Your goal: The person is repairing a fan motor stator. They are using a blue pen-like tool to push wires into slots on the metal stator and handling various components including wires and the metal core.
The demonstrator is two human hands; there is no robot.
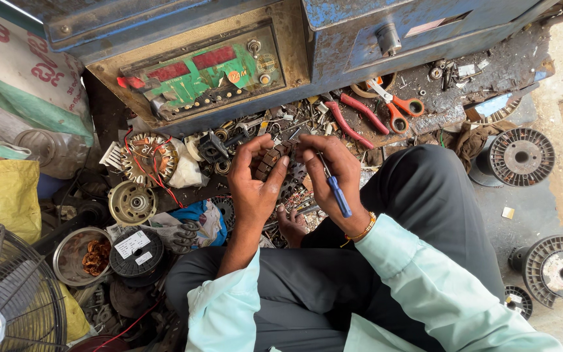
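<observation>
My left hand grips a round metal motor stator with slotted teeth, held in front of me over the cluttered floor. My right hand also rests on the stator's right side and holds a blue-handled screwdriver, its handle pointing down toward my lap. Both thumbs press near the top of the stator. A bare foot shows below the hands, between my crossed legs in dark trousers.
A blue metal box with a green circuit board stands ahead. Orange-handled scissors, red-handled pliers, a wound stator, a wire spool, empty grey spools and a fan cage lie around.
</observation>
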